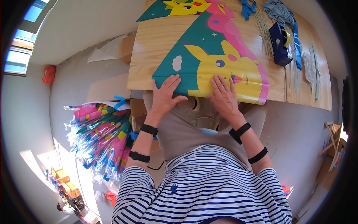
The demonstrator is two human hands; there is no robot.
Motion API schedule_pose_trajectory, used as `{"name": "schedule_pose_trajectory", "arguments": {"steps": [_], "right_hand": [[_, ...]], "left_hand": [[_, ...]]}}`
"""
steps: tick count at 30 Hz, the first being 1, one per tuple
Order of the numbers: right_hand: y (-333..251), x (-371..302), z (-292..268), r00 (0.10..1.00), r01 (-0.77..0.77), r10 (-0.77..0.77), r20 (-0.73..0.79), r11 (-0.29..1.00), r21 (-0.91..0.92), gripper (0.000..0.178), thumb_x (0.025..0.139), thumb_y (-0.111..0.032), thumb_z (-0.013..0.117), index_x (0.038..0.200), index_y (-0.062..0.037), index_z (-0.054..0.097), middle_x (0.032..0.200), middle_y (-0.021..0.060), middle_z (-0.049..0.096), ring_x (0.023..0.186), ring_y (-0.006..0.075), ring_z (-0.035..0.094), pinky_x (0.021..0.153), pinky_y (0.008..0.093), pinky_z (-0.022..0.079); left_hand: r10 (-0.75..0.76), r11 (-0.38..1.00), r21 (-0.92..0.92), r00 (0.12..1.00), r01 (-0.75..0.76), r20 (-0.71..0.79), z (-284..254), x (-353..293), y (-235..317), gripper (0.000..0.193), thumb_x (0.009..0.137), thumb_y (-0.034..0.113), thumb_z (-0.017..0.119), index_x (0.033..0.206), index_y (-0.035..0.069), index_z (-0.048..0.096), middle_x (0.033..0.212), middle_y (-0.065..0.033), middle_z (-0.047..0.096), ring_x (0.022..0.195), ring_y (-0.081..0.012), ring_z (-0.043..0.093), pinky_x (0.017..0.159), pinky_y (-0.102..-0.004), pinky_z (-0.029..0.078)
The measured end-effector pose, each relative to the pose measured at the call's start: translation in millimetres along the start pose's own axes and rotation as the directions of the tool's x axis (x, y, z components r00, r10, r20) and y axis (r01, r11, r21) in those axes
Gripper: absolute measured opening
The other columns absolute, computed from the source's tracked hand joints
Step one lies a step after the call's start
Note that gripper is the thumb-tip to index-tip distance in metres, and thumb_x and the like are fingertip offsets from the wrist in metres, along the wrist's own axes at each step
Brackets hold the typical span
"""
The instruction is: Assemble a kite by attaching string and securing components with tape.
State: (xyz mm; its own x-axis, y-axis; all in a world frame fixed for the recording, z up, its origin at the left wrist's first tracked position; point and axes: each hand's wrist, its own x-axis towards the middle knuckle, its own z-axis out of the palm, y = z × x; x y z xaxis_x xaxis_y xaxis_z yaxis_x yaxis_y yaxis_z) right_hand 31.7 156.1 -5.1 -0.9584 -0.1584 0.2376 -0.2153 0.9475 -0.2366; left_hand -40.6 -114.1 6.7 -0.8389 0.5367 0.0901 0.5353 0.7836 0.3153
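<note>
Where the floor runs left of the pale wooden table (148, 52), I can see a fanned bundle of pink, teal and yellow sheets in clear plastic wrapping (99, 136). Next to the right comes the left hand (164, 93), palm down at the near left corner of a glossy teal, pink and yellow sheet printed with a big-eared cartoon creature (238, 72); its fingers are straight, the thumb spread apart from them. That sheet lies on the table along the near edge, a similar printed sheet (186, 8) just beyond it. Farther right I have the right hand (223, 93) flat on the creature's yellow part, fingers extended and clamped on nothing that I can see. Beyond it, on the table's right side, I find thin straw-coloured sticks (265, 31), a dark blue tape dispenser (278, 50) and a clear plastic packet (308, 69).
</note>
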Motion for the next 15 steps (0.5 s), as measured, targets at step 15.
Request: {"name": "schedule_pose_trajectory", "arguments": {"steps": [15], "right_hand": [[1,0,10,0.999,-0.020,0.022,-0.030,0.999,0.051,0.063,0.089,-0.031,0.071,0.141,-0.0005,0.054,0.152,0.0144,0.049,0.146,0.0301,0.039,0.121,0.0530,0.025]], "left_hand": [[-0.063,0.987,0.140,0.985,0.086,-0.161,-27,-16,-19,0.084,0.082,0.064,0.068,0.138,0.003,0.058,0.151,-0.0102,0.052,0.144,-0.0278,0.042,0.119,-0.0648,0.017]]}}
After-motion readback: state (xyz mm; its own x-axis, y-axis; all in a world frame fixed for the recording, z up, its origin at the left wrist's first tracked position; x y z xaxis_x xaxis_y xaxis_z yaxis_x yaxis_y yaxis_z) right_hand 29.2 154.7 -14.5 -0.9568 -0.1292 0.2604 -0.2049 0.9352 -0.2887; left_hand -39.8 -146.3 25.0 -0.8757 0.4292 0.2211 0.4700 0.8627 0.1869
